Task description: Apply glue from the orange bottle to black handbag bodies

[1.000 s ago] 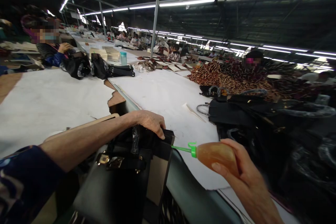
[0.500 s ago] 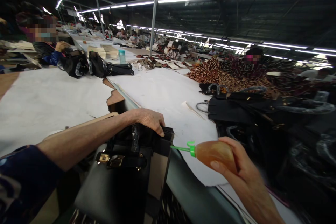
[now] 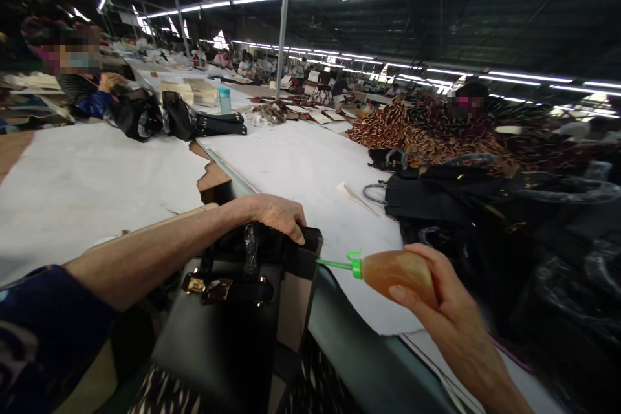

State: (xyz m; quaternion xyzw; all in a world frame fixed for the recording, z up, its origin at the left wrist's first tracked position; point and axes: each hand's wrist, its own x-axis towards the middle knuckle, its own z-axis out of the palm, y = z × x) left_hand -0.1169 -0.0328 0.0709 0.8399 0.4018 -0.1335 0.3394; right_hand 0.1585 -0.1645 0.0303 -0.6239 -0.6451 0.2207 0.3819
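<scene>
Below me stands a black handbag [image 3: 218, 330] with a gold-buckled strap and a plastic-wrapped handle. My left hand [image 3: 279, 213] reaches across its top and grips the upper edge near the side panel, fingers bent over it. In my right hand [image 3: 441, 297] is a squeeze bottle [image 3: 398, 275] of amber liquid, held on its side. Its thin green nozzle points left, and the tip is at the upper edge of the bag's open side, where a beige inner panel shows. Whether the tip touches cannot be made out.
White sheets cover the worktable [image 3: 291, 155]. More black handbags [image 3: 446, 200] are heaped at the right, with stacked brown pieces [image 3: 388, 126] behind. Across the table at left, a co-worker [image 3: 87, 87] sits by black bags and a turquoise bottle [image 3: 224, 101]. A white strip [image 3: 356, 197] lies mid-table.
The bag has shifted slightly and stands a little more upright. Both hands keep their holds, and the nozzle tip stays by the bag's edge, slightly higher in view.
</scene>
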